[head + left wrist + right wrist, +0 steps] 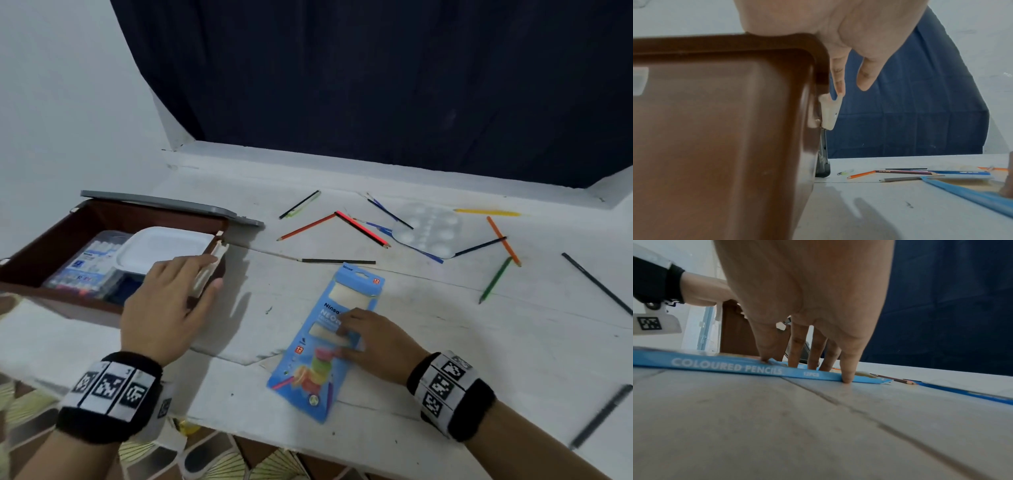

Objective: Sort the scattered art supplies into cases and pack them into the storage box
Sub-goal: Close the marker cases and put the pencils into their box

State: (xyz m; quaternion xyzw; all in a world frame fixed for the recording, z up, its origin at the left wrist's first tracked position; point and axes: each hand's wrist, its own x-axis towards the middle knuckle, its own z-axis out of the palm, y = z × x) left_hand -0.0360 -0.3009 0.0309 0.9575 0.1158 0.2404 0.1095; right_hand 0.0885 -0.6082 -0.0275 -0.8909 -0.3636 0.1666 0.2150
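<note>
My left hand [171, 291] lies over the near right corner of the brown storage box [51, 240], fingers fairly straight. In the left wrist view one fingertip touches the box's white latch [829, 112]. The box is open, its grey lid [164, 204] lying behind it. Inside are a white container [164, 246] and a clear marker case [85, 263]. My right hand [373, 339] rests on the flat blue coloured-pencil case [308, 377] on the table. Its fingertips [846, 378] press on the top and near edge of the case [725, 366]. Loose pencils lie beyond, among them a red one [306, 226] and a green one [495, 280].
A clear paint palette [428, 229] with thin brushes sits at the back right, a yellow stick [486, 212] behind it. A long dark pencil [597, 284] lies far right and a grey pen [601, 416] by the front edge. A dark curtain hangs behind the white table.
</note>
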